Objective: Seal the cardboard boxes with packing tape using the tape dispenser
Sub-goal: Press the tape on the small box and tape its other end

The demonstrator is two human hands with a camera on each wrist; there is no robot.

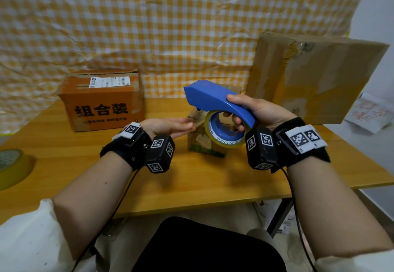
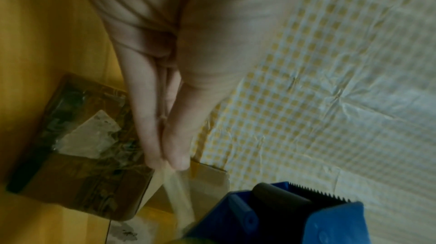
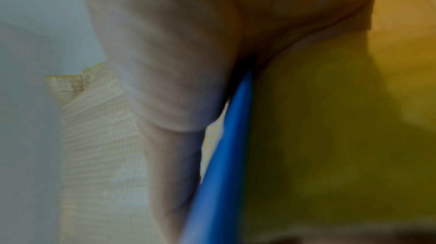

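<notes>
Nearest, two bare forearms with black wrist units over a yellow wooden counter point(image 1: 191, 186). Right hand point(image 1: 260, 111) clenched around the handle of the blue tape dispenser point(image 1: 213, 101), held up off the counter, fingers threaded through the core of its yellowish tape roll point(image 1: 223, 130); long axis running from the handle at the right up and left to the nose, toothed blade point(image 2: 318, 192) at that far-left end. Left hand point(image 1: 168, 126) just left of the nose, thumb and fingertips point(image 2: 178, 160) pinched on the free tape end point(image 2: 174, 192), a short strip stretched from there down to the roller. Directly beneath and behind both hands, standing on the counter, the small brown box point(image 1: 204, 141), worn, with old clear tape patches on its side; top flap close under the pinching grip. So: target box straight below the tape end, left hand nearer to it than the right. Likely next, tape end lowered onto the box and the dispenser drawn along the seam. Further back at the left, an orange carton point(image 1: 102, 103) with a shipping label; at the right, a large brown carton point(image 1: 315, 79) leaning upright. At the near-left counter edge, a spare tape roll point(image 1: 12, 167). Behind, a yellow checked sheet point(image 1: 149, 26).
</notes>
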